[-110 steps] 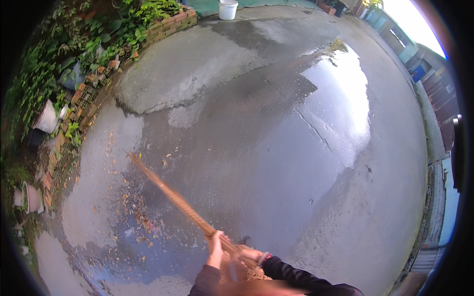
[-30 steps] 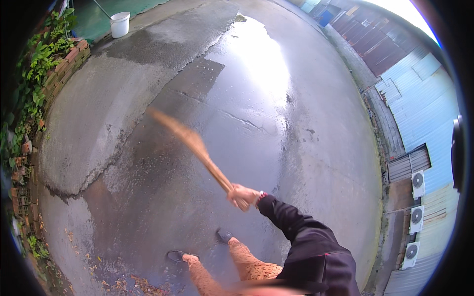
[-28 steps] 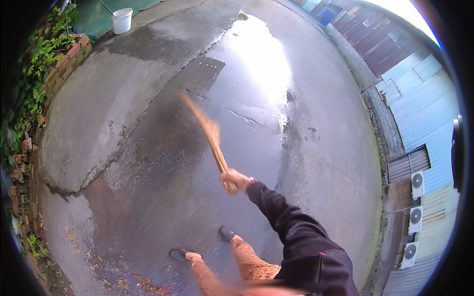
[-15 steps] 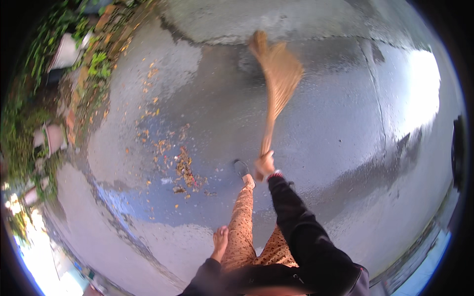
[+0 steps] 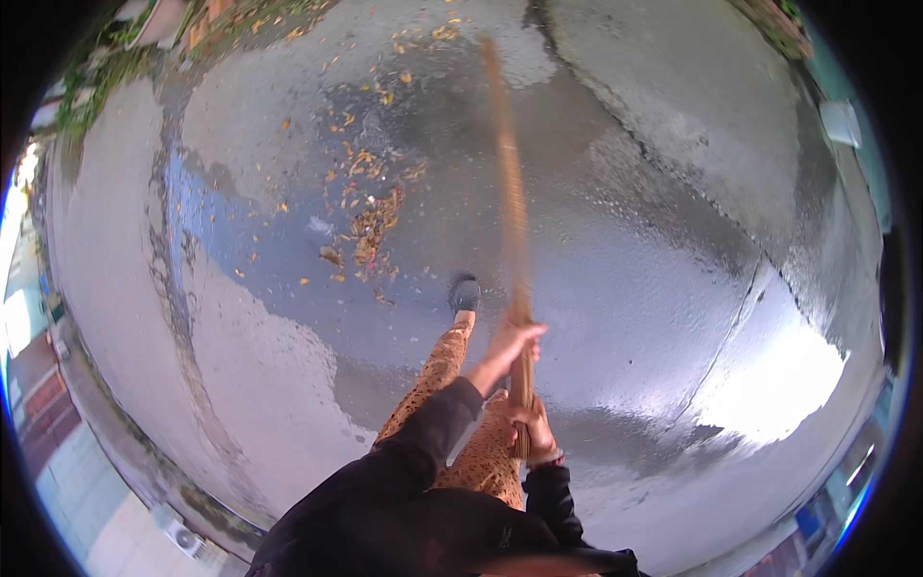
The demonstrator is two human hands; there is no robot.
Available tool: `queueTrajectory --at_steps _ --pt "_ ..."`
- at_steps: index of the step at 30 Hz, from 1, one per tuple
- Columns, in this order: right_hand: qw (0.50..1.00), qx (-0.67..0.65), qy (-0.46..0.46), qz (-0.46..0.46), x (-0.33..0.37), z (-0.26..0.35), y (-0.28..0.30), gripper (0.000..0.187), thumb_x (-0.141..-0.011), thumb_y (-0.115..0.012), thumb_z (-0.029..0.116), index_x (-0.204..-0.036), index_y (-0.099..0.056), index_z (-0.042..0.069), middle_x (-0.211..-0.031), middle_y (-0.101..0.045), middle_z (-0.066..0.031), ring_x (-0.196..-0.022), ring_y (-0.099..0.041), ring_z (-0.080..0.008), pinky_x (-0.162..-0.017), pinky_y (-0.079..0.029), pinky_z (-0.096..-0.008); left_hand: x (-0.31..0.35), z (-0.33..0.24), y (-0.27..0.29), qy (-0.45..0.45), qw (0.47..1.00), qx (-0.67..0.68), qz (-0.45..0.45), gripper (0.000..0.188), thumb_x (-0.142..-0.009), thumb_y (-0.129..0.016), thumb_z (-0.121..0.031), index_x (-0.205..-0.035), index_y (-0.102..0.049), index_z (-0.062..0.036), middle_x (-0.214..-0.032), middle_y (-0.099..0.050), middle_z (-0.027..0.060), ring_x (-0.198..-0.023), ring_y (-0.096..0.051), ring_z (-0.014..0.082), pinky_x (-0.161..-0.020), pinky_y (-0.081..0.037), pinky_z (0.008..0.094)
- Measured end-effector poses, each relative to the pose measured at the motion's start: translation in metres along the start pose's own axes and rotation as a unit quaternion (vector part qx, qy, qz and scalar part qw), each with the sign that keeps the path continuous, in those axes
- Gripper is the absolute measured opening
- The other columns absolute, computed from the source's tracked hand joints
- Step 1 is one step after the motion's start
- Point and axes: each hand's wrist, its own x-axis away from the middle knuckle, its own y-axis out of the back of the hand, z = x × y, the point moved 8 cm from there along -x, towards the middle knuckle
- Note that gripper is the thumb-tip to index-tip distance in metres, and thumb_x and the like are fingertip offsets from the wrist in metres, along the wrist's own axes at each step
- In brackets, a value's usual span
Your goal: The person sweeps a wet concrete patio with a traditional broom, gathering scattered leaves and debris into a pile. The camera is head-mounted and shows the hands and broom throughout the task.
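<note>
Both my hands grip a long straw-coloured broom [image 5: 512, 207], which points away from me and is smeared by motion. My left hand [image 5: 511, 343] is closed round it at mid-length. Lower down, close to my thigh, my right hand [image 5: 536, 427] wraps the butt end, a bracelet at its wrist. The broom's far end shows narrow, seemingly edge-on; whether it touches the floor I cannot tell. Left of it on the wet concrete lies a heap of brown and yellow leaves [image 5: 373, 231], with more leaves scattered beyond.
A dark shoe [image 5: 465, 293] on my foot stands between the heap and the broom. Wet concrete [image 5: 615, 288] spreads around, with a crack running to the right. Plants and a pot [image 5: 162, 21] line the far left edge; a pale bucket-like thing [image 5: 841, 123] stands far right.
My left hand has come up from my side onto the broom. My right hand has drawn back toward my body. The broom has turned from broadside to narrow, and my view has swung round.
</note>
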Motion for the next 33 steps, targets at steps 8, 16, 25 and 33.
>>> queueTrajectory --at_steps 8,16,25,33 --pt "0.972 0.01 -0.074 -0.222 -0.048 -0.043 -0.04 0.014 -0.088 -0.057 0.018 -0.082 -0.059 0.006 -0.065 -0.051 0.0006 -0.056 -0.052 -0.013 -0.051 -0.047 -0.0289 -0.012 0.007 0.015 0.022 0.972 -0.021 0.232 0.021 -0.082 -0.068 -0.015 -0.092 -0.053 -0.0032 -0.064 -0.053 0.0039 -0.052 -0.054 0.0126 -0.045 -0.047 0.0277" --pt "0.957 0.192 -0.211 0.043 -0.113 -0.115 -0.205 0.015 -0.079 -0.06 0.005 -0.085 -0.047 -0.001 -0.064 -0.05 -0.0058 -0.048 -0.055 -0.0175 -0.043 -0.05 -0.0321 0.058 -0.068 0.279 -0.057 0.966 0.226 -0.11 0.016 -0.081 -0.062 -0.005 -0.09 -0.049 -0.0049 -0.07 -0.053 0.0061 -0.052 -0.053 0.0147 -0.045 -0.045 0.0312" --pt "0.979 0.199 -0.034 -0.012 -0.016 0.088 -0.114 0.01 -0.081 -0.058 0.004 -0.084 -0.05 -0.002 -0.06 -0.05 -0.007 -0.045 -0.054 -0.0165 -0.04 -0.046 -0.0314 0.037 -0.137 0.01 -0.101 0.981 0.155 0.051 0.06 -0.076 -0.06 0.002 -0.124 -0.026 -0.0098 -0.07 -0.049 0.0084 -0.052 -0.055 0.0182 -0.044 -0.05 0.0369" --pt "0.977 0.045 0.032 -0.204 -0.082 0.277 -0.013 0.018 -0.084 -0.06 0.015 -0.081 -0.056 -0.002 -0.065 -0.056 -0.0064 -0.052 -0.056 -0.0179 -0.046 -0.047 -0.03 -0.125 -0.184 -0.231 -0.004 0.96 0.002 0.279 0.029 -0.076 -0.065 -0.002 -0.097 -0.046 0.0022 -0.061 -0.055 0.0088 -0.046 -0.055 0.0194 -0.043 -0.048 0.0362"
